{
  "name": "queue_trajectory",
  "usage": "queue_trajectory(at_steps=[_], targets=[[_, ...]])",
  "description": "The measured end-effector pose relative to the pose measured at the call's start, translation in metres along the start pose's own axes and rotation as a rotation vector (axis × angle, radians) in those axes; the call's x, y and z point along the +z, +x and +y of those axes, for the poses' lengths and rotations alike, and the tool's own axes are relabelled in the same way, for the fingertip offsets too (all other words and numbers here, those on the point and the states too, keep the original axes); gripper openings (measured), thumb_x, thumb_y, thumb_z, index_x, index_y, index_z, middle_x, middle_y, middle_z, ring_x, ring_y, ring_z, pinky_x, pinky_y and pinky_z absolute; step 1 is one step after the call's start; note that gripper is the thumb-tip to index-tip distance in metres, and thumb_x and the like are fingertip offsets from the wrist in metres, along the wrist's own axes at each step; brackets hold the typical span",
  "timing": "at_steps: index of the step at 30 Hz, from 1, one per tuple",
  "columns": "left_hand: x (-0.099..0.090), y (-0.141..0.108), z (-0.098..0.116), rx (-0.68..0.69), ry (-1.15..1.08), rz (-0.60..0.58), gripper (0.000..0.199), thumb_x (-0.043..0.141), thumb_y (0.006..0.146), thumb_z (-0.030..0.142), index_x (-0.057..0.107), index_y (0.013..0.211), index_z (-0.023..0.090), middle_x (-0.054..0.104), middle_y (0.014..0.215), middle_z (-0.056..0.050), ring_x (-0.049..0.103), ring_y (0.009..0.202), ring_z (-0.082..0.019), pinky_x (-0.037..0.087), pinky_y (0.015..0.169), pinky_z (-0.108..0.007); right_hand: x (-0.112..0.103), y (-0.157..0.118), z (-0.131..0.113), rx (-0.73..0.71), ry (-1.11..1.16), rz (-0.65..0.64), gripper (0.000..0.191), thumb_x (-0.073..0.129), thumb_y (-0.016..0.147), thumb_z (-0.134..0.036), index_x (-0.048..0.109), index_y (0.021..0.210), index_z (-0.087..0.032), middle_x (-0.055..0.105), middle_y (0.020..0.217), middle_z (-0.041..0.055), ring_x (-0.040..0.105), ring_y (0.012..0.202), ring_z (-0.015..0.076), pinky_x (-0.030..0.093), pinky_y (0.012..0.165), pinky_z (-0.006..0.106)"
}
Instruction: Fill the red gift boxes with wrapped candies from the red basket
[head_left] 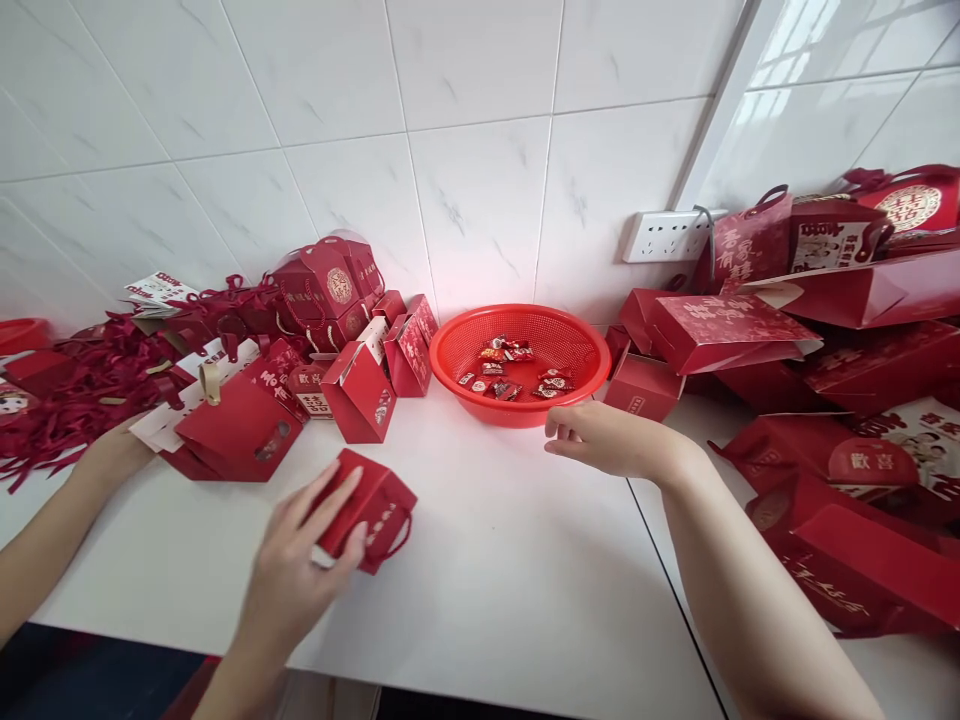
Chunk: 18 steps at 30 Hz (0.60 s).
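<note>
My left hand [304, 545] is closed around a small red gift box [379, 505] with a cord handle, tilted over the white table. Just in front of a red plastic colander [517, 412], my right hand [589, 435] hangs with its fingers curled in, and no item shows in them. Several wrapped candies [506, 390] lie on the colander's bottom. Beyond my left hand, a red gift box with a handle cutout [360, 400] stands upright beside another patterned red box [409, 350].
At the left, another person's hand [124, 450] is by an open red box [232, 430]. Dark red ribbons [97, 390] are heaped behind it. Red boxes [735, 330] pile up on the right, below a power strip [664, 238] on the tiled wall.
</note>
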<state>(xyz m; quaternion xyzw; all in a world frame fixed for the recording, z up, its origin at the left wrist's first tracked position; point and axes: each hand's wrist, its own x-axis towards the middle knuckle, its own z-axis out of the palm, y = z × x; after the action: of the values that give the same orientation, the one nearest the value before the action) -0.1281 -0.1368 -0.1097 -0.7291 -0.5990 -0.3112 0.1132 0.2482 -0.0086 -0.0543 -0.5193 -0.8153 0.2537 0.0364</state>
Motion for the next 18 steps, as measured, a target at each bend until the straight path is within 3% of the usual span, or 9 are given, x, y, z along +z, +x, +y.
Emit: queue_trajectory(at_steps=[4,6,8,12,15,18], targets=[[-0.059,0.026,-0.026,-0.112,0.085,0.273,0.061,0.066,0.076,0.044,0.052,0.132,0.062,0.059,0.137,0.018,0.060,0.123,-0.032,0.041,0.116,-0.048,-0.005,-0.003,0.001,0.012,0.006,0.015,0.021,0.051,0.095,-0.037,0.063,0.102,-0.021,0.070,0.108,0.0086,0.065,0.091,0.0224,0.046,0.067,0.027],[-0.077,0.053,-0.036,-0.122,0.083,0.411,0.057,0.065,0.079,0.039,0.055,0.134,0.055,0.059,0.139,0.016,0.055,0.130,-0.029,0.038,0.118,-0.045,-0.006,-0.003,0.002,0.010,0.006,0.020,0.022,0.051,0.095,-0.038,0.063,0.103,-0.021,0.070,0.107,0.0087,0.066,0.090,0.0227,0.047,0.068,0.028],[-0.083,0.086,-0.047,-0.208,0.118,0.545,0.050,0.060,0.085,0.038,0.060,0.135,0.042,0.063,0.136,0.009,0.057,0.128,-0.025,0.041,0.115,-0.041,-0.005,-0.002,0.003,0.007,0.010,0.016,0.022,0.051,0.095,-0.038,0.062,0.103,-0.022,0.070,0.108,0.0085,0.066,0.089,0.0226,0.046,0.067,0.028],[-0.062,0.154,-0.077,-0.248,0.180,0.426,0.050,0.056,0.089,0.043,0.063,0.133,0.021,0.064,0.133,-0.001,0.056,0.125,-0.020,0.037,0.117,-0.037,-0.003,0.000,0.003,-0.002,0.017,0.008,0.022,0.051,0.095,-0.038,0.063,0.103,-0.021,0.070,0.108,0.0086,0.066,0.087,0.0219,0.046,0.064,0.027],[-0.037,0.191,-0.098,-0.269,0.207,0.282,0.053,0.052,0.093,0.043,0.058,0.138,0.015,0.059,0.137,-0.006,0.050,0.128,-0.021,0.030,0.119,-0.041,-0.002,0.001,0.002,-0.008,0.011,0.013,0.022,0.052,0.094,-0.037,0.063,0.103,-0.021,0.070,0.108,0.0086,0.066,0.089,0.0220,0.047,0.066,0.027],[-0.014,0.211,-0.111,-0.299,0.210,0.221,0.058,0.054,0.093,0.049,0.057,0.139,0.014,0.053,0.141,-0.008,0.046,0.128,-0.025,0.030,0.117,-0.046,-0.003,0.002,0.001,-0.002,0.010,0.008,0.022,0.052,0.094,-0.037,0.063,0.104,-0.021,0.070,0.109,0.0088,0.066,0.090,0.0220,0.047,0.067,0.027]])
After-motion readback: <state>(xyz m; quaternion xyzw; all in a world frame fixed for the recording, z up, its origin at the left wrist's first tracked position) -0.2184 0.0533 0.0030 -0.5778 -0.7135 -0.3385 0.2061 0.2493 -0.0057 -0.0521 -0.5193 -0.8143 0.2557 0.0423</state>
